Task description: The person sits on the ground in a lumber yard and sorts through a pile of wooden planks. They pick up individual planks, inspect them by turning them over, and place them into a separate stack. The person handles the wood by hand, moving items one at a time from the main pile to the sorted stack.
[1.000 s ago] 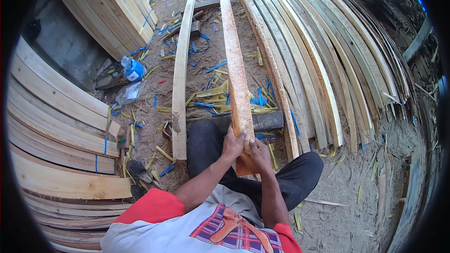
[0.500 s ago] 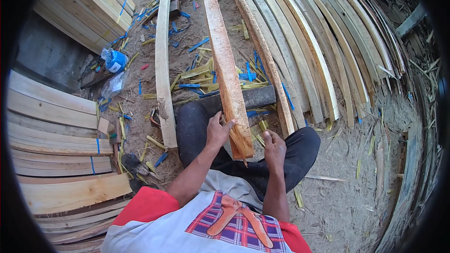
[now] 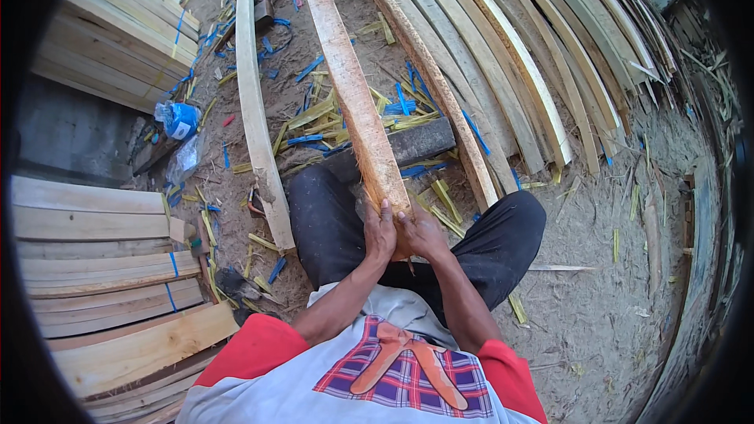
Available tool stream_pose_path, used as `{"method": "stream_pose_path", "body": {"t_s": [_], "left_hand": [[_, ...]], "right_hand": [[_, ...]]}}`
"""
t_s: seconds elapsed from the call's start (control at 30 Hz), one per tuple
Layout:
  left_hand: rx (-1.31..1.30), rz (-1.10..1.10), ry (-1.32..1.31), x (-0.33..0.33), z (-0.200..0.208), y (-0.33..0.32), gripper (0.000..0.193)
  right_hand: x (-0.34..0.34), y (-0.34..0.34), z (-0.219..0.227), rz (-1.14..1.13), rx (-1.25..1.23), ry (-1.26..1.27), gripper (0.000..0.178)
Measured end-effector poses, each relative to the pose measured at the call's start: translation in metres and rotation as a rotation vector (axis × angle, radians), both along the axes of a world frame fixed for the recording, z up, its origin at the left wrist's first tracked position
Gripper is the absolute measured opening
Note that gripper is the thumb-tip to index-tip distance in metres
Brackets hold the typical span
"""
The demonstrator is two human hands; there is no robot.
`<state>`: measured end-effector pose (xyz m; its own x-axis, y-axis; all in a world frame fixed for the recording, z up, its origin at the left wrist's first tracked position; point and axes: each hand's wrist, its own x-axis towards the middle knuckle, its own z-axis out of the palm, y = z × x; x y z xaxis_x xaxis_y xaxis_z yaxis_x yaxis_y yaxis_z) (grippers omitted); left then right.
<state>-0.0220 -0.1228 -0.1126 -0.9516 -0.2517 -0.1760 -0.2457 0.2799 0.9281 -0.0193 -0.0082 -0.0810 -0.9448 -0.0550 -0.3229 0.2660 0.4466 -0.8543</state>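
A long, rough-sawn wooden plank runs away from me between my bent legs, its near end at my lap. My left hand is closed around the left side of that end, thumb on top. On the opposite side my right hand grips it too, the thumbs close together. The fingers beneath the wood are hidden. Under the plank, just past my knees, lies a dark wooden block. A paler plank lies to the left, and another rough-edged plank to the right.
Many long boards lie side by side at right. Stacked boards fill the left, some tied with blue strips. A second stack stands far left, near a blue plastic-wrapped bundle. Yellow and blue strips litter the dirt floor.
My right hand, held off the wood before, has come left onto the plank's end. My left hand has shifted nearer to me along it. The view has turned slightly.
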Motion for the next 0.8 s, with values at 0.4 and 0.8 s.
{"method": "stream_pose_path", "body": {"t_s": [0.4, 0.8], "left_hand": [[0.493, 0.026, -0.135, -0.007, -0.021, -0.003, 0.066], [0.094, 0.17, 0.163, 0.001, 0.023, -0.072, 0.057]], "right_hand": [[0.042, -0.014, -0.053, -1.484, -1.008, -0.467, 0.086], [0.034, 0.022, -0.072, -1.01, -0.908, -0.364, 0.066]]}}
